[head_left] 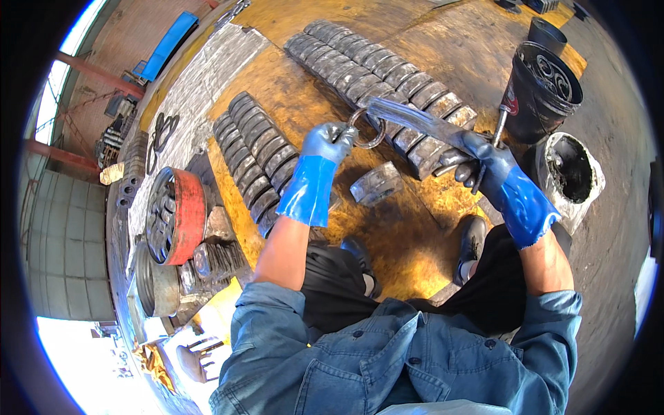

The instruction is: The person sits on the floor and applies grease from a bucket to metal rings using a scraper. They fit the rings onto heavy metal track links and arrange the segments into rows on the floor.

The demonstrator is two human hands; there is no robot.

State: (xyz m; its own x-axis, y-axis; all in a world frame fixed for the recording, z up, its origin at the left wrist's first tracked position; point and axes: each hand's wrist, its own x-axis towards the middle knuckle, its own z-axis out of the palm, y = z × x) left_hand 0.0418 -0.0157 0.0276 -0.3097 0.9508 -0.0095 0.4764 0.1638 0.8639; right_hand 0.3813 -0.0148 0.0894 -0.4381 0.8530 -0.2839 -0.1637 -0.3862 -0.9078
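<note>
My left hand [328, 144], in a blue rubber glove, pinches a thin metal ring [371, 146] at its left side. In my gloved right hand [492, 162] is a long, flat, shiny blade-like tool [415, 119]; its far end reaches over to the ring, and I cannot tell whether they touch. A metal rod with a rounded end [501, 124] stands up at the right hand, and its lower part is hidden by the fingers. Below the ring, a single curved metal block [377, 184] lies apart on the yellow-stained floor.
Double rows of dark metal blocks lie ahead [346, 62] and to the left [250, 142]. At right stand a black bucket [519, 114] with rings inside and a white-rimmed container [593, 187] dark with grease. A red drum [190, 214] stands at left. My shoes [473, 238] flank the near floor.
</note>
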